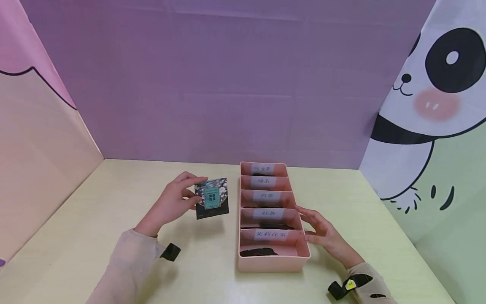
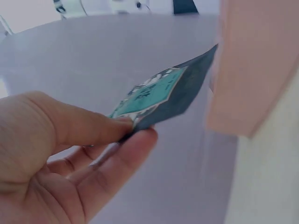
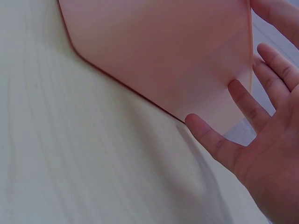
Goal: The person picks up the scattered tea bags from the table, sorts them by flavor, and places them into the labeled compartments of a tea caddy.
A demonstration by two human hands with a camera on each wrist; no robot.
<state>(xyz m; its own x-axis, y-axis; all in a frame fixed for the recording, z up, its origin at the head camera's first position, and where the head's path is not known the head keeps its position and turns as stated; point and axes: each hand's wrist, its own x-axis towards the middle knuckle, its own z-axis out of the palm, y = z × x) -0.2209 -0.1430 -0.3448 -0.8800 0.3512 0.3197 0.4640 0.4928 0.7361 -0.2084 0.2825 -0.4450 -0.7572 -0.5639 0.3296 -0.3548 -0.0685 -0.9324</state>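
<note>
My left hand (image 1: pixel 172 202) pinches a dark tea sachet (image 1: pixel 212 198) between thumb and fingers, up in the air left of the box. The sachet has a teal label and a white floral print; the left wrist view shows it tilted, its far corner close to the pink box wall (image 2: pixel 261 65). A long pink divided box (image 1: pixel 271 264) stands on the table, each compartment bearing a white label with Chinese characters. Against its right side rest the fingertips of my right hand (image 1: pixel 328 236), fingers spread and fairly straight in the right wrist view.
Dark flat packets (image 1: pixel 260 252) lie in the front compartment, and dark edges show in several others. The pale wooden table (image 1: pixel 205 270) ends at a purple backdrop (image 1: pixel 228 84). A panda-print panel (image 1: pixel 448 105) rises on the right, a pink and beige one (image 1: pixel 38 160) on the left.
</note>
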